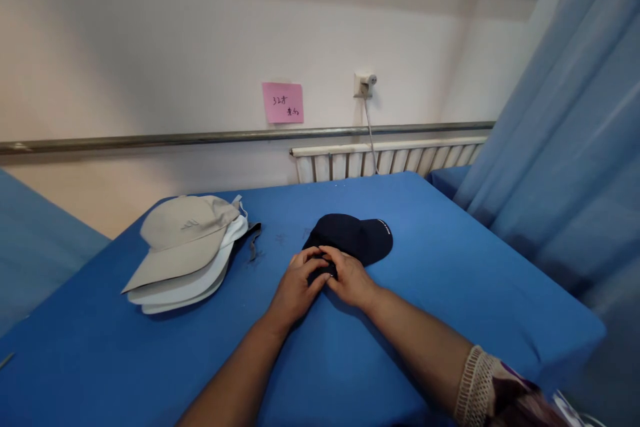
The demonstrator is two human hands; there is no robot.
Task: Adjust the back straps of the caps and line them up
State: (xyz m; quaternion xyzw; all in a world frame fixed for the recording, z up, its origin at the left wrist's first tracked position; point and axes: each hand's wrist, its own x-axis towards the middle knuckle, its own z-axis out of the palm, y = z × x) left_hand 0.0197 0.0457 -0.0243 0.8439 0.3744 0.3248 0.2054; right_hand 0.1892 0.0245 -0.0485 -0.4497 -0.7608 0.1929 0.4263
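- Head view: your blue-covered table (440, 347) takes up the foreground.
- Cap stack (183, 233) lies near the surface's left edge, brims layered, probably to keep the pile compact.
- Navy cap (340, 232) sits mid-surface, brim toward the right edge, probably turned so its near end faces you.
- Your left hand (297, 282) and right hand (351, 278) curl nearly closed, fingertips together, gripping that near end from both sides, presumably to steady it.

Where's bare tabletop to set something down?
Biggest patch: blue table right of the dark cap, out to the right edge. Smaller: behind the cap toward the radiator; front left, between the stacked caps and left forearm. Crowded: the left, under the stack, and the middle, where left hand and right hand hold the cap.
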